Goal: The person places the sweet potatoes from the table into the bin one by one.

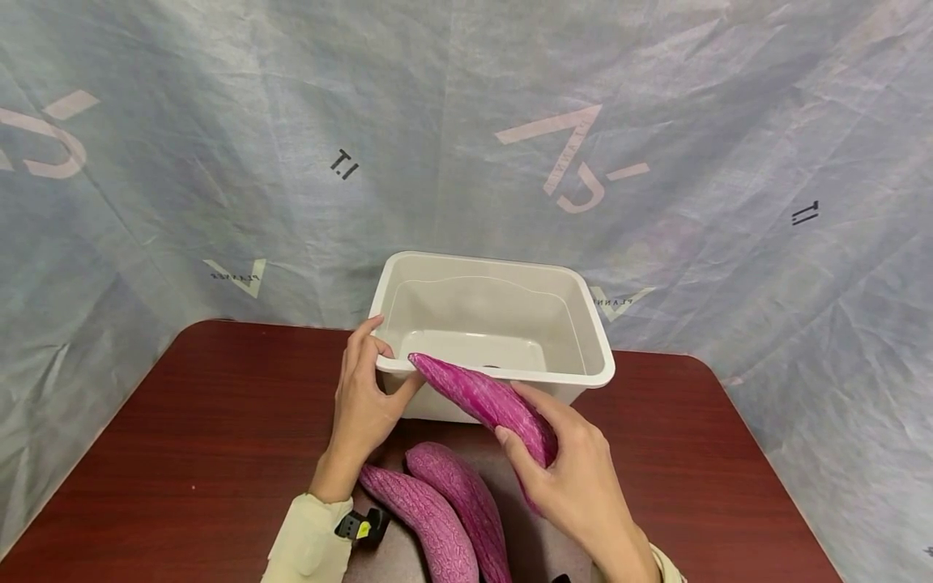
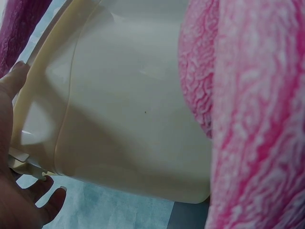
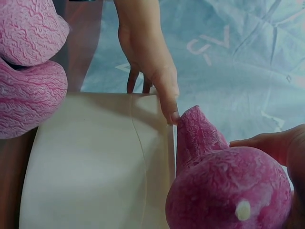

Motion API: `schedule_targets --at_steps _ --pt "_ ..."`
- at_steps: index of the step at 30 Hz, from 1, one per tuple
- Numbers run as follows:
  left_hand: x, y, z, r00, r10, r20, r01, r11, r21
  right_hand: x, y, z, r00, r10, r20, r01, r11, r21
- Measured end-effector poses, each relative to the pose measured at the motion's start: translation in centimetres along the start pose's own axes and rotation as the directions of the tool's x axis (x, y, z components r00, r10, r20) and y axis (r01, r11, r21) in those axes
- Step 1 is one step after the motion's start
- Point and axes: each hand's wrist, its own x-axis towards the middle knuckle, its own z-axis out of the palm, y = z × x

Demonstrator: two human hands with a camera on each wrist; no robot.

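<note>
My right hand (image 1: 579, 478) holds a long, tapered purple-pink vegetable (image 1: 503, 405), which looks like a sweet potato, between thumb and fingers. Its narrow tip points left, over the near rim of a white plastic bin (image 1: 481, 301). At the bin's near left corner, my left hand (image 1: 362, 413) grips the rim, thumb outside and fingers over the edge. Two more such vegetables, one on the left (image 1: 430, 518) and one on the right (image 1: 466, 498), lie side by side below the bin. A pale round spot marks the held one's thick end in the right wrist view.
The bin stands at the back of a dark red-brown wooden table (image 1: 219, 429). Behind and beside it hangs a grey printed sheet (image 1: 437, 146). A greyish surface (image 1: 528, 518) lies under the two resting vegetables. A black strap device (image 1: 363, 526) sits at my left wrist.
</note>
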Motion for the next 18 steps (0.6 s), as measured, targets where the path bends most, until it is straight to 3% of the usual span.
schedule_targets --at_steps 18 --pt "0.0 0.0 0.1 1.000 -0.012 0.000 0.012 1.000 -0.014 2.2 0.7 -0.1 0.999 0.012 -0.034 -0.013 1.000 -0.029"
